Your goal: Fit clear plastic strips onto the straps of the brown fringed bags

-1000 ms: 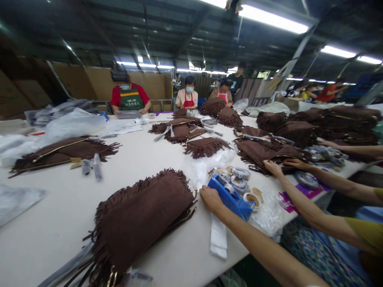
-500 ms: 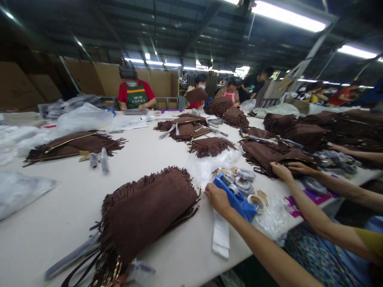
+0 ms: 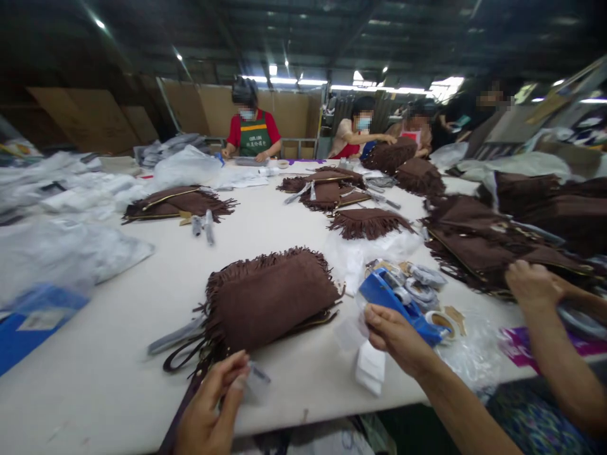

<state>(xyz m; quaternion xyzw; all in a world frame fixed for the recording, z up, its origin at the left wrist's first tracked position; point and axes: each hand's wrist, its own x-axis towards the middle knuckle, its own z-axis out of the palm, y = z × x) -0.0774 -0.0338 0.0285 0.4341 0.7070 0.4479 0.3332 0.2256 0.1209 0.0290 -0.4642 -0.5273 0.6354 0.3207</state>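
Note:
A brown suede fringed bag (image 3: 272, 297) lies flat in front of me on the white table (image 3: 118, 373), its dark strap (image 3: 183, 357) trailing toward the near edge. My left hand (image 3: 208, 411) is low at that edge, fingers pinched on a small clear plastic piece (image 3: 257, 381) beside the strap end. My right hand (image 3: 397, 336) is closed at the front of a blue tape dispenser (image 3: 393, 297). It pinches what looks like a strip of clear tape (image 3: 348, 332) drawn out to the left. A folded white cloth (image 3: 370, 368) lies under that hand.
Tape rolls (image 3: 427, 278) and clear plastic lie behind the dispenser. A co-worker's hand (image 3: 533, 284) rests on brown bags (image 3: 478, 246) at the right. More fringed bags (image 3: 180, 202) and plastic bags (image 3: 52, 246) cover the table. Several masked people (image 3: 251, 129) work at the far end.
My view has swung left and down. My left hand has come into view at the near edge, holding the clear piece. My right hand has drawn back from the dispenser's side to its front.

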